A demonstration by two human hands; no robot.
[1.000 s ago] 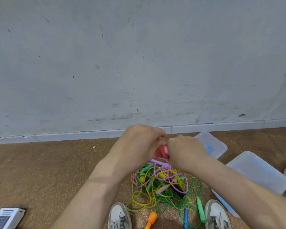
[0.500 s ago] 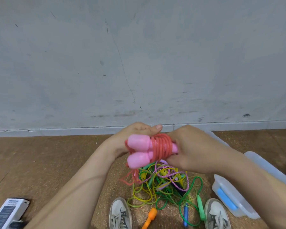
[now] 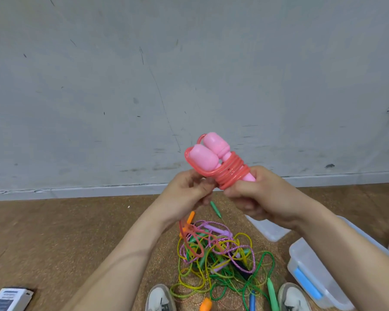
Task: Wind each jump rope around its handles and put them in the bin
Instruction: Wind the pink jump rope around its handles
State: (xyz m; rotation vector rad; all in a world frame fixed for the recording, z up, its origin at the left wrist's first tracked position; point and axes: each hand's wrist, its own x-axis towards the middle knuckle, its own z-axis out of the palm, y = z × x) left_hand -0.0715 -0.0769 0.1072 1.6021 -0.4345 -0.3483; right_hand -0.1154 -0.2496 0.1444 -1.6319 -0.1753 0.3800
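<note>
Right hand [image 3: 262, 196] clamped on the lower ends of the pink handles [image 3: 209, 151], which sit side by side, tilted up and to the left. Left hand [image 3: 186, 194] closed in a pinch on the free run of the red rope [image 3: 230, 173], just beside the coil. Hands close together, nearly touching at the wrap.

Coil sits tight round the middle of both handles. A loose tail [image 3: 190, 241] drops from the left hand to the floor, and appears to cross into the tangled pile of ropes [image 3: 220, 257].

Step in hand, as I judge it: last turns of winding. Keep the right grip fixed and both handles parallel; feed each turn snug beside the one before. Lift the tail clear of the pile first, or it may drag other ropes up. Tuck the end under a turn so it cannot spring loose.

Room: open air above and ahead, wall [image 3: 189, 75] well apart. Clear bin [image 3: 310, 270] with blue latch low right, near the right forearm; a short swing right and down reaches it. Shoes [image 3: 160, 298] bracket the pile. Small box [image 3: 9, 298] far left on the brown floor [image 3: 54, 232], out of the way.
</note>
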